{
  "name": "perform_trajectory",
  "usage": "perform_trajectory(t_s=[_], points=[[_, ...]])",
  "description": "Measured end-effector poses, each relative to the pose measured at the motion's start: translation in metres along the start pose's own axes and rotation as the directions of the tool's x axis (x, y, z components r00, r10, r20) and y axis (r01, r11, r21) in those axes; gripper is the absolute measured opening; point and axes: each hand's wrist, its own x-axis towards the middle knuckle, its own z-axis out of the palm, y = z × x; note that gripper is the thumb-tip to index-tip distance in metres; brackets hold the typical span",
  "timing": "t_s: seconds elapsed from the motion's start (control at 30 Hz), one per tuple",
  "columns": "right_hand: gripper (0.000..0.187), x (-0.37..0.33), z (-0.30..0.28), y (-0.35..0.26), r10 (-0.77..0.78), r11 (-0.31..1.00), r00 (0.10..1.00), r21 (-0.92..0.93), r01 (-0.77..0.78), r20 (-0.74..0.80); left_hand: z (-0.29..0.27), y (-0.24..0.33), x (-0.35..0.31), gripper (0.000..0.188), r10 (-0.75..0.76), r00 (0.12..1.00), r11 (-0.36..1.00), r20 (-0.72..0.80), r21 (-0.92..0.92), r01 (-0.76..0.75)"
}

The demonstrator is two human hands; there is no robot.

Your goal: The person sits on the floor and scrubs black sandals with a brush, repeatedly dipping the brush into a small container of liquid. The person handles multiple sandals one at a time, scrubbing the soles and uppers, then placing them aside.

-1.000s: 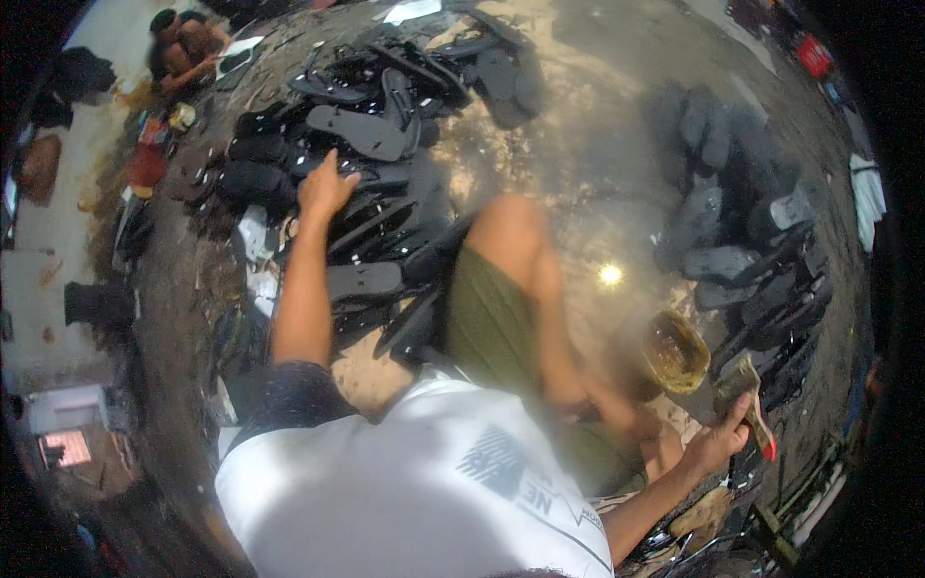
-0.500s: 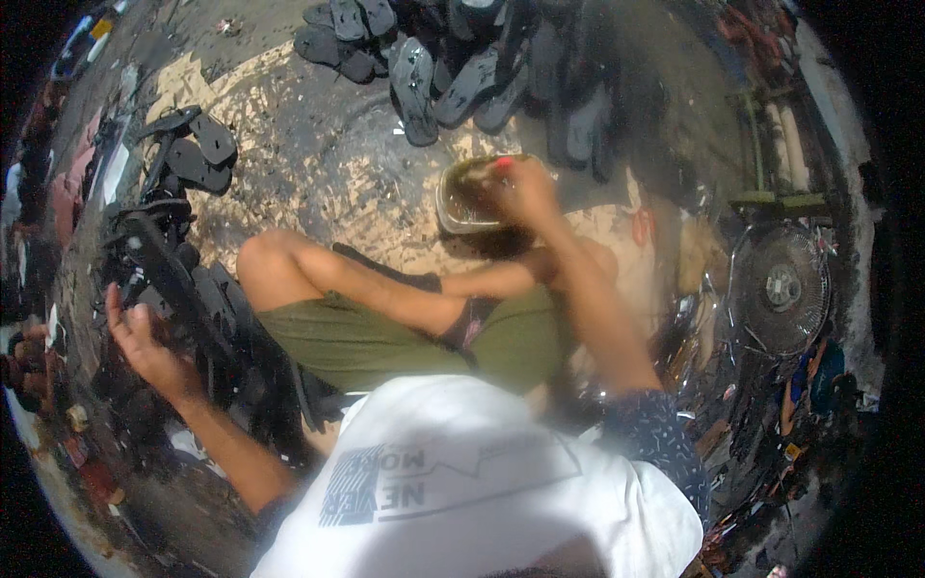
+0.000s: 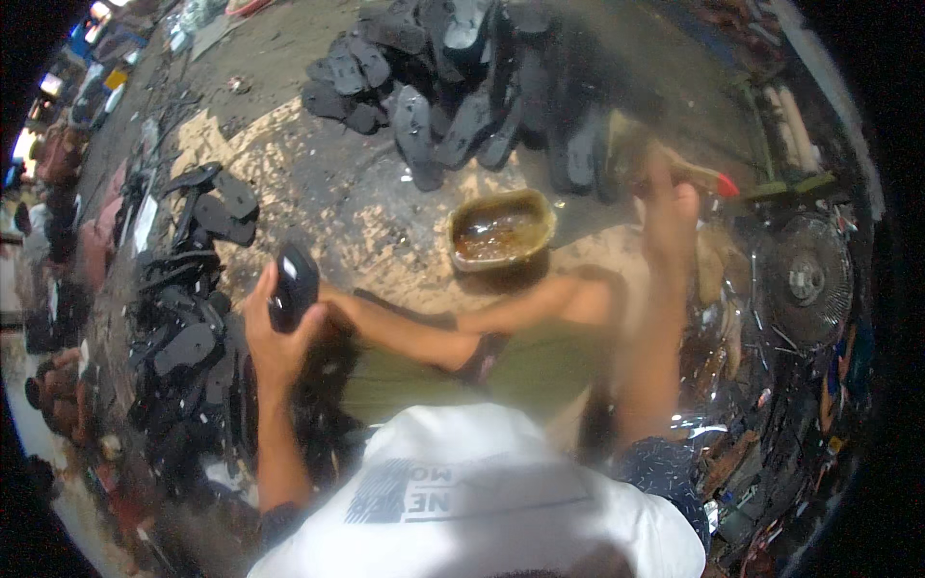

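My left hand [image 3: 275,323] grips a black shoe sole [image 3: 295,287], holding it up beside my bent knee; a shiny patch shows on the sole. To the right, my right hand [image 3: 670,217] is smeared by motion, with its fingers closed round a brush [image 3: 711,179] that has a pale, red-tipped handle. The brush's other end is too blurred to make out. Between the hands, a small squarish tub [image 3: 461,252] of glossy amber-brown liquid stands on the floor, apart from both.
A heap of black soles [image 3: 414,135] lies ahead, beyond the tub. More black soles [image 3: 183,347] are piled at my left. A round fan [image 3: 805,279] stands at the right, near a green metal frame [image 3: 795,188]. Stained cardboard [image 3: 356,222] covers the floor ahead.
My left hand, empty over the left pile before, has come up and right with a black sole in it. My right hand has moved from the tub to the right with the brush.
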Motion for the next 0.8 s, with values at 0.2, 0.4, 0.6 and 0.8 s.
perform_trajectory(t_s=[0.2, 0.4, 0.6, 0.8], points=[[0.022, -0.113, 0.124, -0.008, -0.089, 0.956, 0.871, 0.285, -0.061, 0.484, 0.050, 0.051, 0.016, 0.059, -0.321, 0.854, -0.079, 0.410, -0.910, 0.407], [0.025, -0.140, 0.173, 0.022, -0.417, 0.909, 0.790, 0.183, 0.375, 0.449, 0.064, 0.088, -0.003, 0.064, -0.167, 0.870, -0.414, 0.464, -0.834, 0.366], [0.022, -0.169, 0.146, 0.016, -0.417, 0.907, 0.665, 0.238, 0.347, 0.620, 0.068, 0.071, 0.011, 0.071, -0.007, 0.921, -0.512, 0.390, -0.792, 0.332], [0.027, -0.107, 0.154, 0.034, -0.390, 0.896, 0.747, 0.035, 0.442, 0.538, 0.073, 0.081, -0.004, 0.075, -0.047, 0.833, -0.518, 0.551, -0.726, 0.452]])
